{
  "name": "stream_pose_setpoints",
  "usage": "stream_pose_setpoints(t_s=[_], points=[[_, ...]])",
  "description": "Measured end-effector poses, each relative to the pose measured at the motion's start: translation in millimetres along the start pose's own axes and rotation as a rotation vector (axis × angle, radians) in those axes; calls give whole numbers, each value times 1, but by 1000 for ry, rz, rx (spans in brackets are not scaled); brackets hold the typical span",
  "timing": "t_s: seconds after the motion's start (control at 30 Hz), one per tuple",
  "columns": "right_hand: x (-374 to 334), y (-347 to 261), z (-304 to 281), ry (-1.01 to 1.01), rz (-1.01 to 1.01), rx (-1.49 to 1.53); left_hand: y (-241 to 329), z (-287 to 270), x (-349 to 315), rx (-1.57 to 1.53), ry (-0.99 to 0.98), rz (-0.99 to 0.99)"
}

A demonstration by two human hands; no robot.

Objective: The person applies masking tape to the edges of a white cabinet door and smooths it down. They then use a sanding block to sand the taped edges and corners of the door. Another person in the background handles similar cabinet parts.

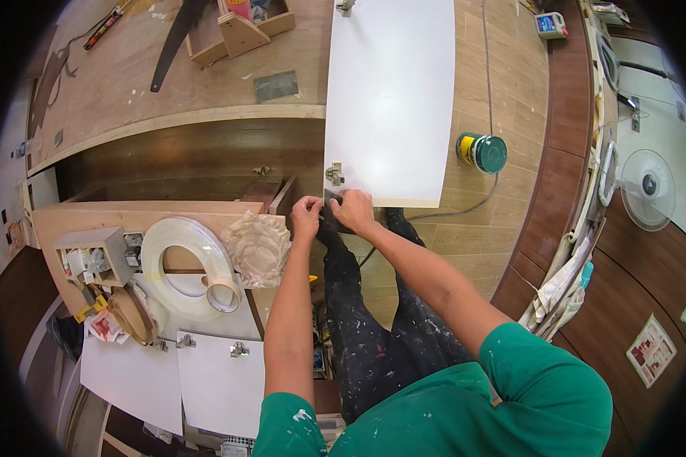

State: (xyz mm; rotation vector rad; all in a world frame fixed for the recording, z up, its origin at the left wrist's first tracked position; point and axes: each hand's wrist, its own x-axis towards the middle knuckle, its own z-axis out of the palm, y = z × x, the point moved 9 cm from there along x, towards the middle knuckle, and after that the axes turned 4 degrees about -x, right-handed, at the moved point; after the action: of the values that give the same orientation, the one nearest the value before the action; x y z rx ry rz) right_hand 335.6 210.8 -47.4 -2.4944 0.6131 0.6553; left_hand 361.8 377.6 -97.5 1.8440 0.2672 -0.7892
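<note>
A long white cabinet door panel [389, 91] lies across the workbench edge, with a metal hinge [334, 174] near its left side. At the panel's near-left corner my two hands meet, close together. My left hand [306, 216] has its fingers pinched just left of that corner. Over the corner, my right hand [354, 210] is closed, its fingers curled at the panel's near edge. A small dark piece shows between the hands; its kind cannot be made out. Part of the fingers is hidden.
A wooden workbench [129, 68] at the far left holds a handsaw [174, 46], wooden box [244, 34] and grey sheet [276, 86]. Left of me are edge-banding rolls [160, 263] and hinged white panels [221, 381]. A green can [489, 153] stands on the floor beside a cable.
</note>
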Motion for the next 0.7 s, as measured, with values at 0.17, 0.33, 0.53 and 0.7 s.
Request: stream_pose_setpoints(t_s=[0.17, 0.33, 0.53, 0.7], points=[[1, 0, 0, -17, 31, 0, 14, -3, -6, -10, 85, 26], [1, 1, 0, -50, 47, 2, 25, -4, -4, 31, 44, 88], [0, 0, -2, -59, 59, 6, 30, -5, -1, 121, -7, 94], [0, 1, -1, -28, 45, 6, 39, -5, -5, 152, 20, 119]])
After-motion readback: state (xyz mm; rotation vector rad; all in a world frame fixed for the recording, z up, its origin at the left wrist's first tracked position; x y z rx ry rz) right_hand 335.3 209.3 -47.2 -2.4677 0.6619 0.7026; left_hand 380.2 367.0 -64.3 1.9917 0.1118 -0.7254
